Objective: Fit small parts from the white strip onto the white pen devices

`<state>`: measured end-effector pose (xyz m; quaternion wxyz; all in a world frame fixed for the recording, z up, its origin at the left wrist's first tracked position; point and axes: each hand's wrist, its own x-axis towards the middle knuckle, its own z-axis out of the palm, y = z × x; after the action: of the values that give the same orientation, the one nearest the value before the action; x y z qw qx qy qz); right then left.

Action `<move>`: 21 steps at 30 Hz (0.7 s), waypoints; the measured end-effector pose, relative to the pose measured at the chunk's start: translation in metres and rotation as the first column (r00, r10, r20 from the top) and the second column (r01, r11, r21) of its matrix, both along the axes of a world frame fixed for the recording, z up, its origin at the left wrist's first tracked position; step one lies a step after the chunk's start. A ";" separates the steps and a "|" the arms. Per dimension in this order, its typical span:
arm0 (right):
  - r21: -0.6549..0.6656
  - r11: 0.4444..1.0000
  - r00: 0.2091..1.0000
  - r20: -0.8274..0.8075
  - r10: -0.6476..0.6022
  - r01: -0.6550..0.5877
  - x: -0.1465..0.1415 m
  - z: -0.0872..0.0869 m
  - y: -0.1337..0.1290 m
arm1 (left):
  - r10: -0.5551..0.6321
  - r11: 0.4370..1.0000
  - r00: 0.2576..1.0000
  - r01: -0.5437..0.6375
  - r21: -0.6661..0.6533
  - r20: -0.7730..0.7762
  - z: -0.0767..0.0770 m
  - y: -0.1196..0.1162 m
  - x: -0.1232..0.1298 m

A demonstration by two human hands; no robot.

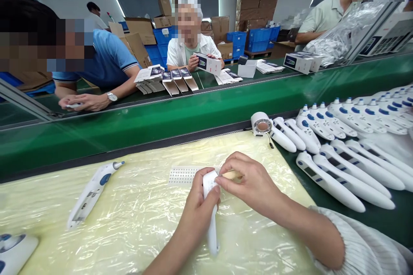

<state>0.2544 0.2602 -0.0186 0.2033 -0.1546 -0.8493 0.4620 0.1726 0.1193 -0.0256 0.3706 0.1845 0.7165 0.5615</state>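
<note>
My left hand (201, 200) is wrapped round a white handheld device (211, 227), whose narrow end points down toward me. My right hand (247, 180) pinches a small wooden-handled tool (231, 175), its tip at the upper right edge of the device. Behind my left hand a sheet of small dots (182, 175) lies on the yellow plastic-covered mat (138, 215). On the mat's left side rests another white device with a blue button and a pointed tip (93, 193).
Several white devices (342, 180) lie in rows at the right, near a small round fan (261, 124). Part of a white device (16, 251) shows at lower left. Beyond the green conveyor edge (161, 116), people handle boxes (209, 64) and a small item.
</note>
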 end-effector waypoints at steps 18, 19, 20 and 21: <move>0.023 1.000 1.000 -0.012 0.008 -0.008 -0.001 0.000 0.002 | 0.020 1.000 0.999 -0.020 0.004 -0.028 -0.004 0.000 0.001; 0.022 1.000 1.000 -0.011 0.007 -0.007 -0.001 0.000 0.002 | 0.019 1.000 0.999 -0.019 0.007 -0.032 -0.004 0.000 0.001; 0.021 1.000 1.000 -0.011 0.007 -0.007 -0.001 0.000 0.002 | 0.017 1.000 0.999 -0.017 0.010 -0.034 -0.004 0.000 0.001; 0.020 1.000 1.000 -0.012 0.008 -0.008 -0.001 -0.001 0.002 | 0.014 1.000 0.999 -0.014 0.011 -0.035 -0.004 0.000 0.002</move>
<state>0.2532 0.2622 -0.0192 0.2081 -0.1465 -0.8531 0.4555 0.1741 0.1195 -0.0297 0.3530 0.1914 0.7210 0.5647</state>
